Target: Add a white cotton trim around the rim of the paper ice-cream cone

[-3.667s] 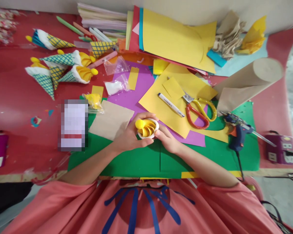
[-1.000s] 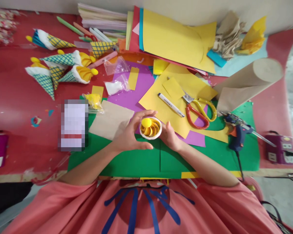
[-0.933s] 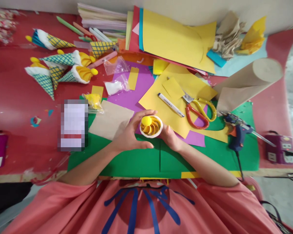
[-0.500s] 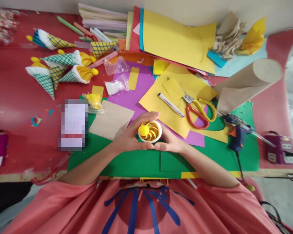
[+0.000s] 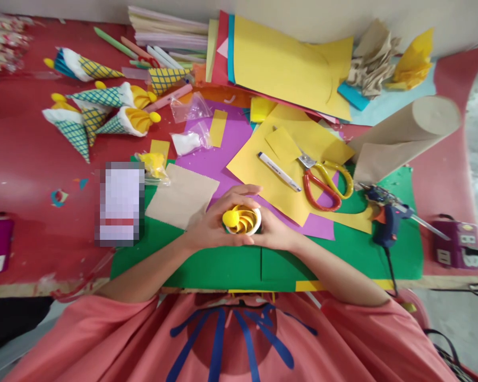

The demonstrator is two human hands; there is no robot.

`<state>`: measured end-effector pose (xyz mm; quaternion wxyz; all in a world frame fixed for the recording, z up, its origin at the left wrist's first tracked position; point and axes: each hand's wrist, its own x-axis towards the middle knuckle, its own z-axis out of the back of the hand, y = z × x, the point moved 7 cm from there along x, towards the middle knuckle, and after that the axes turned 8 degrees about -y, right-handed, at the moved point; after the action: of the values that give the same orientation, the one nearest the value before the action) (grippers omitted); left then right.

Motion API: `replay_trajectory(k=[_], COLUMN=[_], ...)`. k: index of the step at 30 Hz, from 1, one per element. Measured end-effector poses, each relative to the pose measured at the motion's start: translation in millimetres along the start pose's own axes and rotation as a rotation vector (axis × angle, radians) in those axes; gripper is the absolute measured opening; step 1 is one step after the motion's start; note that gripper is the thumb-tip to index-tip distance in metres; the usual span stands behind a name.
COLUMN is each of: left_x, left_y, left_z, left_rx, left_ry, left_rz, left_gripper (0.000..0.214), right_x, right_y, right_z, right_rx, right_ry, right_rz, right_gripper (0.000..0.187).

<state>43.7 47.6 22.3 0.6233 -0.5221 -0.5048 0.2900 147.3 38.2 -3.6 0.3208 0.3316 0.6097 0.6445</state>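
Note:
Between my two hands is a paper ice cream cone (image 5: 247, 220), its top facing up at me. It shows a yellow pleated swirl, a white rim and a yellow ball on the left side. My left hand (image 5: 213, 225) curls round its left side, with the fingers behind and the thumb in front. From the right, my right hand (image 5: 276, 231) closes against the rim. The lower part of the cone is hidden by the hands. Beneath them lies a green sheet (image 5: 223, 270), and a beige paper piece (image 5: 181, 196) rests just left of my left hand.
Scissors (image 5: 322, 185) and a white marker (image 5: 279, 171) lie on yellow sheets beyond my hands. A glue gun (image 5: 388, 217) sits on the right, near a brown paper roll (image 5: 406, 138). Several finished paper cones (image 5: 121, 121) lie at the back left, above a blurred phone-like rectangle (image 5: 121, 204).
The cone has tilted and shifted slightly down and left. My right thumb has drawn back from the front, while my left hand stays round the cone.

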Motion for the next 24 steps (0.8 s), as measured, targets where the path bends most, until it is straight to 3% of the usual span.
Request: replay_trajectory(k=[3, 6, 10, 13, 18, 24], left_x=[-1.5, -2.1, -2.9, -2.9, -1.6, -1.9], left_y=[4.1, 7.5, 8.8, 7.0, 7.4, 6.2], left_z=[1.0, 6.0, 7.1, 6.1, 7.5, 10.0], left_rx=[-0.005, -0.052, -0.134, -0.125, -0.131, -0.181], left_ry=[-0.016, -0.057, -0.052, -0.059, -0.102, -0.090], left_rz=[0.023, 0.048, 0.095, 0.080, 0.072, 0.130], left_gripper=[0.059, 0.079, 0.103, 0.100, 0.095, 0.095], right_x=[0.1, 0.7, 1.1, 0.8, 3.6, 7.5], right_y=[-0.8, -3.4, -5.4, -7.9, -7.6, -2.1], right_z=[0.9, 4.1, 4.9, 3.0, 7.5, 8.7], right_rx=[0.023, 0.036, 0.077, 0.156, 0.212, 0.301], right_ry=[-0.015, -0.048, -0.018, 0.013, -0.077, -0.014], right_rz=[-0.024, -0.063, -0.108, -0.157, -0.130, -0.135], right_gripper=[0.056, 0.064, 0.061, 0.067, 0.075, 0.051])
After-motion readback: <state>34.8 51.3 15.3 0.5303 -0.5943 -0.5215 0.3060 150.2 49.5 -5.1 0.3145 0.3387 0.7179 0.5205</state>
